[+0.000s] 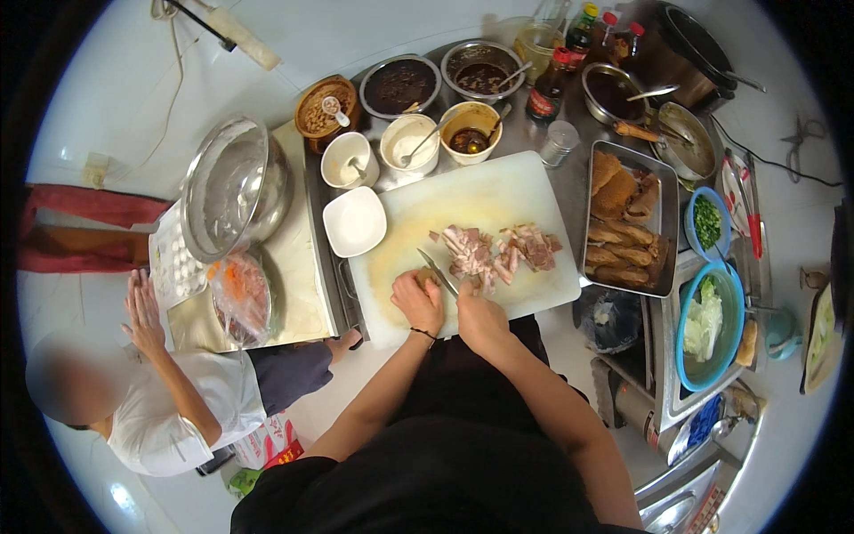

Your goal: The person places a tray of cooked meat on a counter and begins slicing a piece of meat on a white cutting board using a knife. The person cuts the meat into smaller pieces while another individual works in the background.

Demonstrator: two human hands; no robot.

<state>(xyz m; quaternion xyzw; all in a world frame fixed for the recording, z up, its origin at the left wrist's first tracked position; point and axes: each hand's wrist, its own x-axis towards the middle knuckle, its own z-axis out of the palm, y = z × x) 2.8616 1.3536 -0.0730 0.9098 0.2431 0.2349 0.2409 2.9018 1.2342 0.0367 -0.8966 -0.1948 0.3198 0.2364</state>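
On a white cutting board [534, 200], my right hand [482, 322] grips a knife [437, 271], its blade angled toward the far left. Beside the blade, my left hand [418, 301] has its fingers curled down against the board. A brownish bit shows at those fingertips, too covered to name. Just right of the knife lies a pile of chopped pinkish meat [469, 252], and a second pile of darker chopped meat [531, 247] sits farther right.
A square white bowl [355, 222] touches the board's left side. Behind stand sauce tubs [472, 133] and bottles [545, 86]. To the right are a tray of browned food [625, 209] and a blue basin of lettuce [709, 325]. Another person [191, 392] is at left.
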